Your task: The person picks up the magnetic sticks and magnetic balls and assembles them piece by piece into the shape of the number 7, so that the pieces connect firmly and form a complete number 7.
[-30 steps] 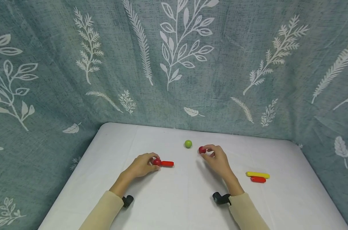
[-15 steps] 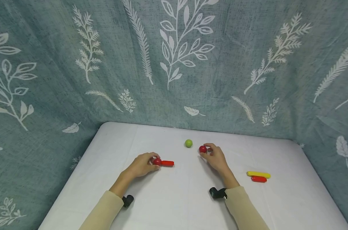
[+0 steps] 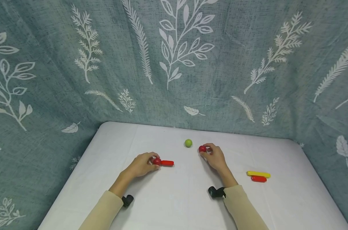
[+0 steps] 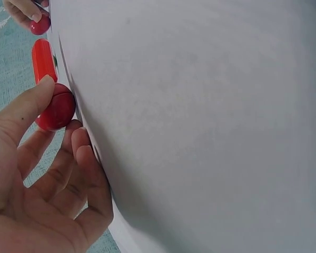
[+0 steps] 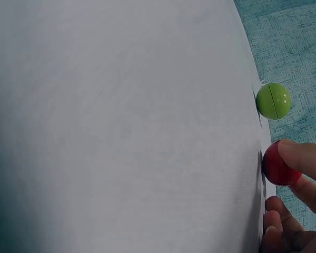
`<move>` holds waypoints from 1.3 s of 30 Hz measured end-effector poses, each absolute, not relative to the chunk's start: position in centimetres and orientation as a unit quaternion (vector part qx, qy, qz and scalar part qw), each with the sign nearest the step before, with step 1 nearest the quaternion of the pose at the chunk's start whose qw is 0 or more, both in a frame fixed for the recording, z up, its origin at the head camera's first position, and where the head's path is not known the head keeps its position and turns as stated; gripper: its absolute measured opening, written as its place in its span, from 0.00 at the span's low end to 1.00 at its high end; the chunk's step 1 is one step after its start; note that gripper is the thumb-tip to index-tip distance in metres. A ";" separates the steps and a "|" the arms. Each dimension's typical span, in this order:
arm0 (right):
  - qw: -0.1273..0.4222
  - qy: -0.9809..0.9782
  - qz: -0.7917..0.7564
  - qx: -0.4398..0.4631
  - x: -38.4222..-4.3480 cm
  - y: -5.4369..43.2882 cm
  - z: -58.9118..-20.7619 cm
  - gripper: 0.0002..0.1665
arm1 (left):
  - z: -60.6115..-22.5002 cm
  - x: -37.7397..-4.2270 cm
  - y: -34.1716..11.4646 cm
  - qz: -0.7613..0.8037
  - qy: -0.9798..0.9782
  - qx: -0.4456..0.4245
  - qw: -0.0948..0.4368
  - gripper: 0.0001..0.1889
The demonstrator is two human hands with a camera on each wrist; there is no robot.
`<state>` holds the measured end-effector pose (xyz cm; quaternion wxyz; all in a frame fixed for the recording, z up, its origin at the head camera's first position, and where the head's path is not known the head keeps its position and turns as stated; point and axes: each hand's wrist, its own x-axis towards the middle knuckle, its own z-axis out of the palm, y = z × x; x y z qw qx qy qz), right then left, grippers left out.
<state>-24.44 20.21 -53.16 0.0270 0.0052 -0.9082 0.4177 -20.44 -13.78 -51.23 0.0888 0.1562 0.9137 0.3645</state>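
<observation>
Still, left grip (image 3: 141,165) pinches one red ball (image 3: 157,162), right grip (image 3: 216,158) another ball (image 3: 202,149), right sleeve (image 3: 243,206) shifted inward.

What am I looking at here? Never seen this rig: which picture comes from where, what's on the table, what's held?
There is no robot: a person works bare-handed, in beige sleeves. The wide picture comes from a camera worn on the head; the two close ones come from cameras on the wrists, each looking at its own hand.

On the white table, the left hand pinches a red ball; a red stick points away from that ball, though the thumb hides whether they touch. The right hand pinches a second red ball. A green ball sits nearby, unheld. Off to the right, a yellow stick and a shorter red one lie side by side.
</observation>
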 end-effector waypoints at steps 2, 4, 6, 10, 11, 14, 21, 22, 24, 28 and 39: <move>0.027 -0.908 0.418 0.004 -24.4 20.2 -53.1 0.25 | -51.2 -20.4 -13.8 0.364 0.914 0.160 0.086 0.18; 0.027 -0.907 0.419 0.004 -24.5 20.2 -53.0 0.25 | -51.1 -20.5 -13.8 0.366 0.912 0.162 0.087 0.18; 0.028 -0.907 0.421 0.003 -24.5 20.2 -52.9 0.25 | -51.0 -20.5 -13.8 0.367 0.912 0.161 0.087 0.18; 0.031 -0.900 0.435 0.009 -24.2 20.0 -52.5 0.24 | -51.1 -20.5 -13.8 0.368 0.912 0.159 0.088 0.18; 0.030 -0.898 0.439 0.010 -24.1 19.9 -52.3 0.24 | -51.1 -20.5 -13.8 0.367 0.913 0.158 0.088 0.18; 0.027 -0.894 0.447 0.014 -23.7 19.7 -51.9 0.24 | -51.1 -20.5 -13.8 0.366 0.913 0.159 0.088 0.18; 0.018 -0.888 0.460 0.019 -22.7 19.0 -51.1 0.23 | -51.2 -20.5 -13.8 0.368 0.911 0.161 0.089 0.18; 0.018 -0.887 0.461 0.022 -22.6 18.8 -51.1 0.23 | -51.2 -20.5 -13.8 0.369 0.911 0.161 0.090 0.18; 0.015 -0.885 0.464 0.028 -22.3 18.4 -51.0 0.23 | -51.1 -20.5 -13.7 0.370 0.910 0.162 0.089 0.18; 0.004 -0.880 0.474 0.033 -21.8 17.6 -51.2 0.22 | -51.0 -20.4 -13.7 0.370 0.911 0.160 0.091 0.18; -0.018 -0.870 0.487 0.080 -20.7 15.9 -52.1 0.20 | -51.4 -20.6 -13.8 0.368 0.911 0.163 0.091 0.19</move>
